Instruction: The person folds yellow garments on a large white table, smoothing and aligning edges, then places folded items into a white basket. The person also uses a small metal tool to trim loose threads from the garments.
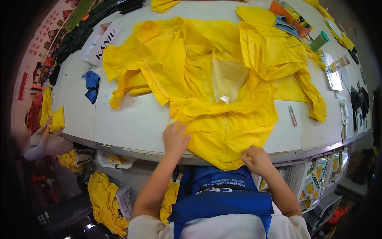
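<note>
A yellow raincoat [191, 75] lies spread across the white table, its hood part hanging toward me over the front edge. Inside its neck opening show a pale lining and a small white label [225, 98]. My left hand [175, 138] rests on the cloth's left edge with fingers stretched and apart. At the lower right of the hood, my right hand [254, 159] pinches the raincoat's edge between thumb and fingers. A pair of small thread snips [293, 116] with pink handles lies on the table, right of the raincoat.
On the white table [119, 123] are a blue cloth piece [92, 87], a white box [99, 46], an orange box [292, 18] and a green thread cone [319, 41]. Yellow garments [104, 199] fill crates below. Another person [41, 139] handles yellow cloth at far left.
</note>
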### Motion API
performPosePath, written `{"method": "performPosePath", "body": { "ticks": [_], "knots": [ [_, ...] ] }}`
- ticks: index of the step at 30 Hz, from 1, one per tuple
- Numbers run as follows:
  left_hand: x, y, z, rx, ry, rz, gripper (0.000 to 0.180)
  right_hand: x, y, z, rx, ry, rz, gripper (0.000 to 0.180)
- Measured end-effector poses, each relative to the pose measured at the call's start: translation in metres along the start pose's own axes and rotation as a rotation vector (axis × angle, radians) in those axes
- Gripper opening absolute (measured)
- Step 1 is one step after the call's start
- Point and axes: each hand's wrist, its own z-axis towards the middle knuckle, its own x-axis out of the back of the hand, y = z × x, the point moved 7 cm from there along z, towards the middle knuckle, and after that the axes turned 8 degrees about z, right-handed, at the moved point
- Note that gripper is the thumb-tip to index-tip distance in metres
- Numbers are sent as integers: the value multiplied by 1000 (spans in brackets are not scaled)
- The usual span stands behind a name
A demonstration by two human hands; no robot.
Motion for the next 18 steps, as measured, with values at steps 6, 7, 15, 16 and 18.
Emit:
{"method": "performPosePath", "body": {
  "ticks": [6, 7, 15, 16, 18],
  "knots": [
    [-48, -37, -65, 1230, -95, -1119, 38, -15, -32, 102, 346, 346, -425, 38],
    [-57, -40, -63, 1234, -174, -1236, 40, -23, -24, 123, 375, 352, -501, 36],
    [-40, -22, -63, 1122, -116, -1540, 37, -8, 51, 256, -213, -244, -124, 25],
    [-31, -12, -52, 972, -227, -1409, 40, -12, 53, 262, -209, -188, -213, 27],
    [-4, 30, -11, 584, -501, -1070, 45, -12, 50, 269, -200, -127, -215, 30]
  ]
}}
